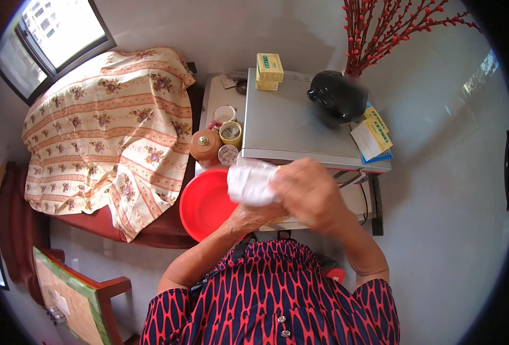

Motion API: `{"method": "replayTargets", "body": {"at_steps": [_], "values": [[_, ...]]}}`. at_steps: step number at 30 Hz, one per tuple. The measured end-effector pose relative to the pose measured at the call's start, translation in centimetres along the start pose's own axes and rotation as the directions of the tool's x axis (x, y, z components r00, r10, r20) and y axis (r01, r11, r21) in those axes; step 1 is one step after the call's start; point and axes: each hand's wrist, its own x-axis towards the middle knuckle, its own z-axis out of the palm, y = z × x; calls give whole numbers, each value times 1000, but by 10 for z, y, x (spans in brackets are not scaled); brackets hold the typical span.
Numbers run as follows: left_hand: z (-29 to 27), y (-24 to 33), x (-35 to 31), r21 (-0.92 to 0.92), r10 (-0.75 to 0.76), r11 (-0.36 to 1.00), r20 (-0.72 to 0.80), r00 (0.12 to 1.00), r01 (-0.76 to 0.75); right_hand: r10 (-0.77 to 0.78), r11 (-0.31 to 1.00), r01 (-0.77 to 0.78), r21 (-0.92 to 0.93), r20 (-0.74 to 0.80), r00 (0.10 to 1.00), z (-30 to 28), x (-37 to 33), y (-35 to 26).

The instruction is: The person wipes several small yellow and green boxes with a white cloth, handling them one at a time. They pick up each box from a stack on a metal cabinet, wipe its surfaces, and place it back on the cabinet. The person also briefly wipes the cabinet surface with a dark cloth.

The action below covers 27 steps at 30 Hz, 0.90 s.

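Observation:
A bunched white cloth [253, 181] is held up in front of me, above the right part of a red plastic basin [192, 215]. My right hand [312, 192] is closed at the cloth's right edge and smeared by motion. Below the cloth comes my left hand [258, 215], from the lower left. Its fingers are hidden behind the cloth and my right hand, so whether it grips anything is not visible.
A silver-grey cabinet [294, 129] bears a black vase [337, 100] with red-budded branches, yellow boxes [270, 68] and paper packets [372, 138]. Left of it stand a brown lidded jar [205, 145] and several cups [230, 132]. A flowered cloth [110, 121] drapes a dark red sofa [93, 226].

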Motion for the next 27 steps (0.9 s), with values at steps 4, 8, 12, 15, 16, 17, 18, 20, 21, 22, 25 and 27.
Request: {"method": "replayTargets", "body": {"at_steps": [4, 8, 12, 15, 16, 17, 18, 20, 21, 22, 25, 27], "values": [[8, 5, -4, -72, -90, 994, -56, 994, 86, -58, 967, 102, -234, 187, 981, 1, -1, 6], [7, 14, -3, -406, -310, 844, 163, 937, 350, 256, 966, -258, 10, -165, 952, -18, 1, 33], [-6, 13, -8, -662, -304, 670, 169, 938, 336, 574, 767, -425, 481, -218, 790, -19, -12, 22], [-1, 9, -9, -770, -364, 561, 101, 926, 304, 92, 994, -82, 71, -158, 983, 5, -16, 10], [-5, 14, -12, -863, -348, 396, 176, 921, 314, 35, 998, -42, -35, -169, 985, 12, -15, 2], [-4, 11, -10, -896, -354, 314, 197, 914, 314, -22, 990, -3, -142, -173, 985, 17, -19, -5], [-4, 7, -8, -924, -357, 228, 213, 910, 306, -34, 994, 14, -109, -188, 982, 22, -24, -7], [-1, 6, -4, -960, -392, 131, 177, 903, 246, -55, 996, 38, -81, -211, 976, 29, -34, -10], [-4, 6, -4, -961, -373, 118, 191, 908, 251, -62, 997, 54, -55, -162, 985, 28, -40, -14], [-8, 5, -3, -961, -353, 105, 206, 913, 257, -71, 997, 68, -28, -113, 991, 25, -47, -17], [-7, 0, -4, -959, -429, 137, 167, 888, 247, -56, 986, 58, 154, -14, 998, 17, -62, -21], [-7, 0, -3, -963, -406, 131, 165, 899, 236, 21, 951, -11, 309, -30, 999, 9, -66, -21]]}}
